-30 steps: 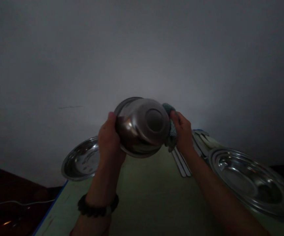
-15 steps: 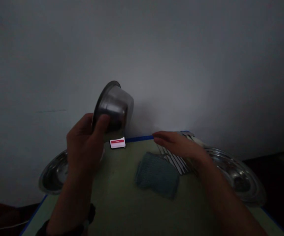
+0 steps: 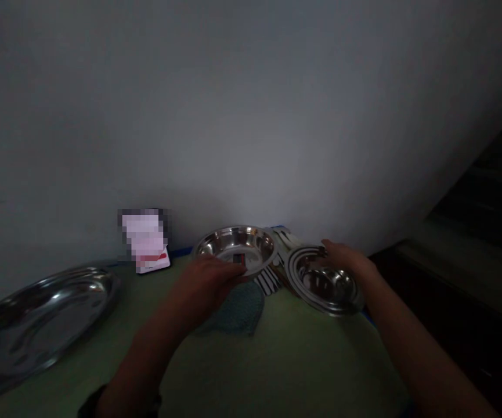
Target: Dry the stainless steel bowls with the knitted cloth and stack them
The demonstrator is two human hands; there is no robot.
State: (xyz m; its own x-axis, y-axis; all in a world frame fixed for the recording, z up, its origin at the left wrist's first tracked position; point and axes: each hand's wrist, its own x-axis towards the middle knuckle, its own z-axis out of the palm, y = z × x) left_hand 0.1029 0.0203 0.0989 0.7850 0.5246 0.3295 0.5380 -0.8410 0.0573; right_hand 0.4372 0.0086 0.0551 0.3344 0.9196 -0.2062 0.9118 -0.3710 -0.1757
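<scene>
My left hand [image 3: 209,284] is closed on the near rim of a shiny steel bowl [image 3: 237,237], which is tilted with its inside towards me. This bowl hangs over a folded teal cloth [image 3: 235,313] and part of a row of cutlery [image 3: 268,280]. To the right, my right hand [image 3: 349,259] grips the far right rim of nested steel bowls [image 3: 322,290], its fingertips reaching inside. The nested bowls stand at the table's right edge, beside the cutlery. Dim light and blur hide the exact finger contact.
A large oval steel dish [image 3: 54,325] lies on the left of the green table [image 3: 303,360]. A phone [image 3: 152,266] with a lit, pixelated screen leans against the grey wall [image 3: 251,116]. Blue tape marks the table's edge.
My left hand has lowered the bowl and turned its opening up towards me. My right hand has moved from above the cutlery to the nested bowls. The view has swung right.
</scene>
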